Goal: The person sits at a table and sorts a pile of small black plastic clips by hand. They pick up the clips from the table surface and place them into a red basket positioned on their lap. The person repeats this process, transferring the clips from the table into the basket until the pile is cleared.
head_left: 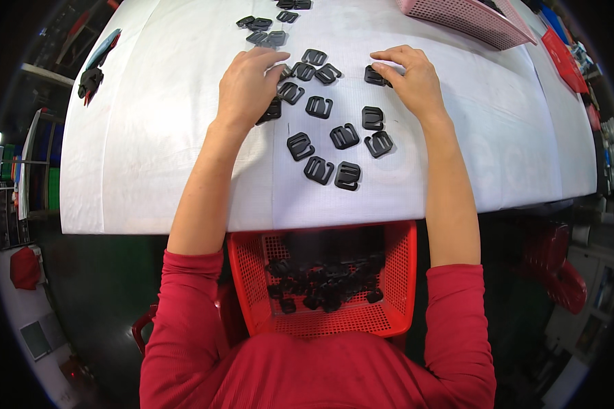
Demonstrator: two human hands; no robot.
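Black buckles [319, 107], flat, with slotted bars: laid loose on a white-covered table [164, 136], scattered from the upper centre to the middle of the frame, some touching, others apart; a further cluster is set at the top edge, left of centre. Left hand [245, 87], upper centre-left: fingers bent, thumb parted from the forefinger, a buckle partly hidden beside the thumb; whether it is gripped cannot be told. Right hand [416, 85], upper right of centre: thumb and forefinger held apart, one dark buckle [373, 76] partly covered by the thumb; whether it is gripped cannot be told. Red basket [239, 290], perforated, lower centre: placed below the table edge, heaped with small black pieces [331, 290]. Pink basket [457, 24], perforated, upper right: stood on the table, dark contents partly seen.
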